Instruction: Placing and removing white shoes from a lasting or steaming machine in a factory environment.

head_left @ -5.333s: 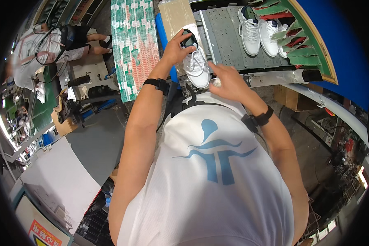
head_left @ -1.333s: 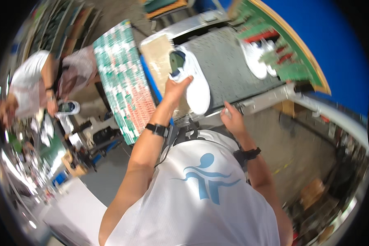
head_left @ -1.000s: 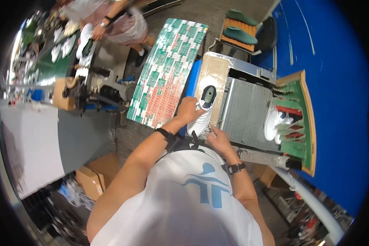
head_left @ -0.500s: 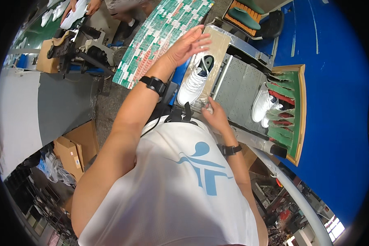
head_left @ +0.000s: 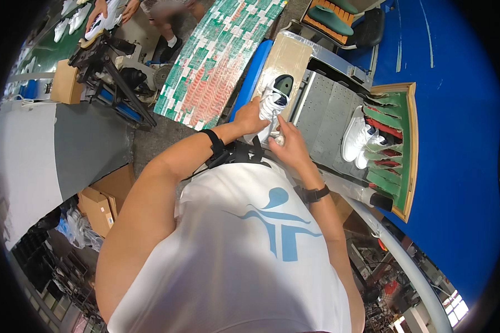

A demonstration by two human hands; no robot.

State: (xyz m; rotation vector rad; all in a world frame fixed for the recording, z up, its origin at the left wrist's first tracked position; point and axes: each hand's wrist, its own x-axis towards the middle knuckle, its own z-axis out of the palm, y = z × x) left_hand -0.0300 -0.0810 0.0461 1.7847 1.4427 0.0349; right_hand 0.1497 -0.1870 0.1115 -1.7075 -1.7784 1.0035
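- White shoe (head_left: 272,105), twelve o'clock, tan board (head_left: 289,51) beneath: my left hand (head_left: 250,117) presses its eight-o'clock side, clamped or not I can't tell.
- My right hand (head_left: 290,143), its five o'clock: thumb and index apart, other fingers unclear.
- Adjusting laces (head_left: 268,109), I judge; next wants a fine pinch.

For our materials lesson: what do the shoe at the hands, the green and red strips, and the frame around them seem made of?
Shoe: smooth, even white surface, perhaps leather or synthetic; the look leaves that open.
Strips: dull green and red with ragged edges, so probably heavy cloth.
Frame: yellowish tan colour suggests wood; whether varnished, I cannot tell.
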